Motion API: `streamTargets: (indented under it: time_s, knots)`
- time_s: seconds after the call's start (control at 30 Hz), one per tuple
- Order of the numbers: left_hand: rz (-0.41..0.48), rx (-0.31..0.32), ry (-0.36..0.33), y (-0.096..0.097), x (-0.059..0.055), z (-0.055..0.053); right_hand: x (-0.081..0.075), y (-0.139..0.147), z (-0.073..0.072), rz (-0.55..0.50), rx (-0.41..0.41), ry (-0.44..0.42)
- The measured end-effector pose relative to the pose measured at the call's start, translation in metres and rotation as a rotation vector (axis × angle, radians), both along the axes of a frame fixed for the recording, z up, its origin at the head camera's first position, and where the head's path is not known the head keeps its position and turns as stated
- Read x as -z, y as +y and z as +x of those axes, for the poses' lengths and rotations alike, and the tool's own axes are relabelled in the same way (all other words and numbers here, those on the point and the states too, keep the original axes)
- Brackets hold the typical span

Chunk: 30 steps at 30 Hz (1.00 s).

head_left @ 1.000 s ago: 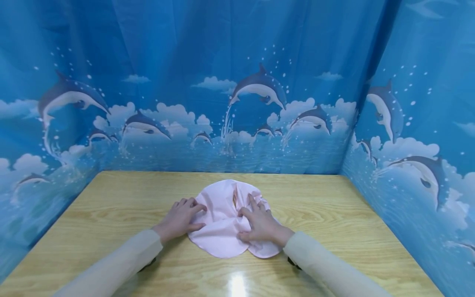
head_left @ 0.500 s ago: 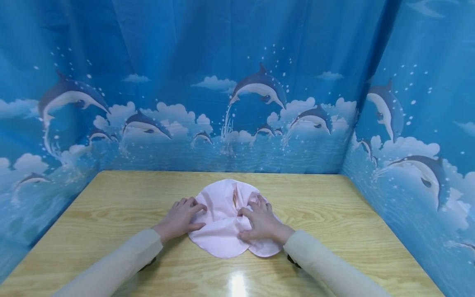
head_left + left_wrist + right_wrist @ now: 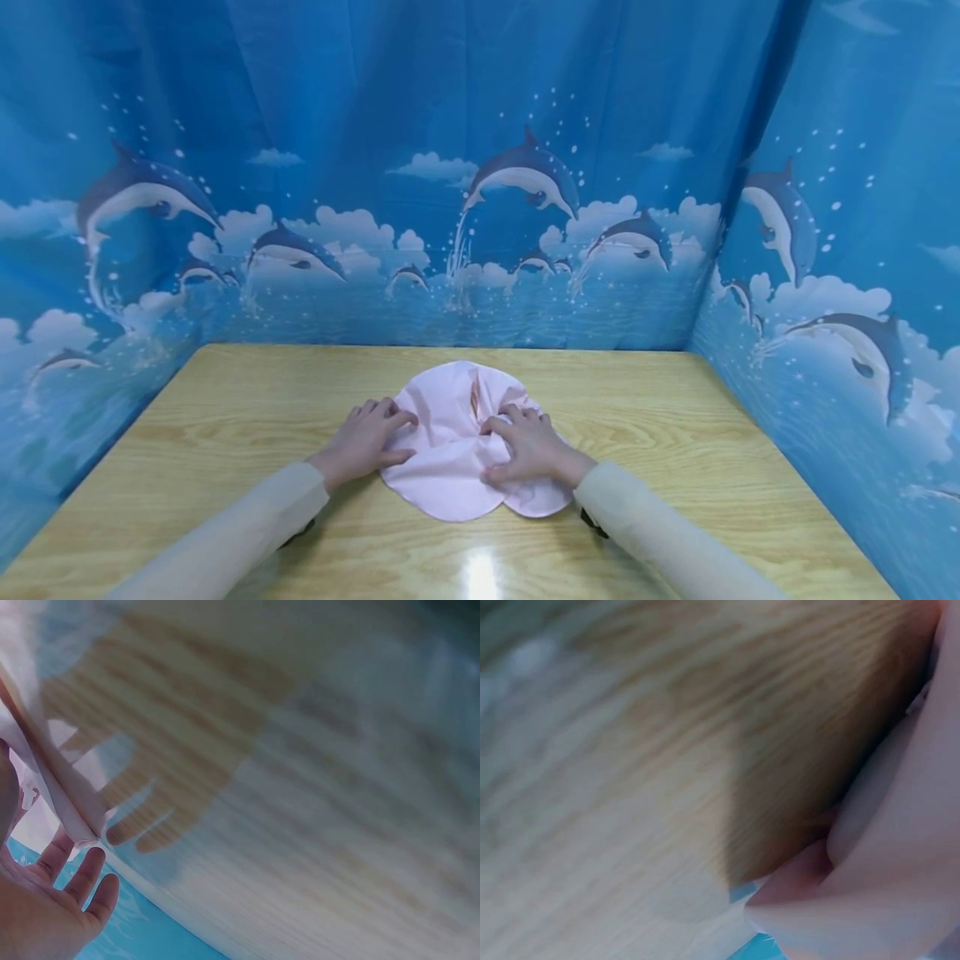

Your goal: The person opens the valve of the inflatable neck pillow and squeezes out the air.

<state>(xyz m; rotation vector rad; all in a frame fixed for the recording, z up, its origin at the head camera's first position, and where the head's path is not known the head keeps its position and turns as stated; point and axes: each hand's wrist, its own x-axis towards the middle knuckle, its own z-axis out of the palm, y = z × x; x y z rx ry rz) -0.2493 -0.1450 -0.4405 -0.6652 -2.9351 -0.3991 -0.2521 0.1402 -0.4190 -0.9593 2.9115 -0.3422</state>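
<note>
A pale pink cloth piece [image 3: 438,479] with rounded lobes and a thin edging lies creased on the table. A narrow slit with something gold-brown [image 3: 474,400] shows near its middle. My left hand [image 3: 365,442] rests at the cloth's left edge, fingers lightly bent, fingertips and thumb on the fabric. Over the right part, my right hand [image 3: 528,446] has its fingers curled into the bunched, gathered fabric, thumb spread below. In the left wrist view, relaxed fingers [image 3: 86,877] lie beside the raised cloth edge. Pink folds fill the right side of the right wrist view.
The wood-grain table [image 3: 285,392] reaches to a blue dolphin-print curtain [image 3: 420,108] at the back, with more curtain along both sides. Light glares off the tabletop near the front. Dark bands show at both cuffs.
My right hand's fingers have drawn back toward the palm, from stretched out to curled, over the cloth's right part. My left hand has stayed where it was.
</note>
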Motion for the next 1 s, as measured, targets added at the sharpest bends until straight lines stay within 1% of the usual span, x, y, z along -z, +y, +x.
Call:
streamTargets:
  time_s: [0.13, 0.23, 0.4, 0.6, 0.7, 0.83, 0.93, 1.0]
  knots:
    - [0.003, -0.004, -0.002, 0.0001, -0.0022, 0.0006, 0.0014, -0.0002, 0.0009, -0.029, 0.008, 0.030]
    - [0.002, -0.006, -0.006, 0.0004, -0.0032, 0.0010, 0.0021, 0.0002, 0.0026, -0.057, 0.018, 0.033]
    - [-0.007, -0.011, -0.014, 0.0011, -0.0027, 0.0005, 0.0010, 0.0011, 0.0039, -0.053, 0.053, -0.021]
    - [-0.005, -0.013, -0.028, 0.0023, -0.0034, 0.0013, -0.0009, 0.0003, -0.0003, -0.007, 0.088, -0.101]
    - [-0.005, -0.013, -0.034, 0.0027, -0.0034, 0.0019, -0.0026, 0.0000, -0.0013, -0.002, 0.097, -0.124]
    - [-0.005, -0.019, -0.036, 0.0033, -0.0035, 0.0018, -0.0037, -0.0002, -0.0011, 0.003, 0.092, -0.112]
    - [-0.006, -0.020, -0.031, 0.0036, -0.0037, 0.0017, -0.0018, 0.0001, -0.0011, 0.003, 0.079, -0.074]
    - [-0.005, -0.014, -0.023, 0.0033, -0.0040, 0.0019, 0.0026, 0.0005, -0.0022, -0.005, 0.070, -0.037]
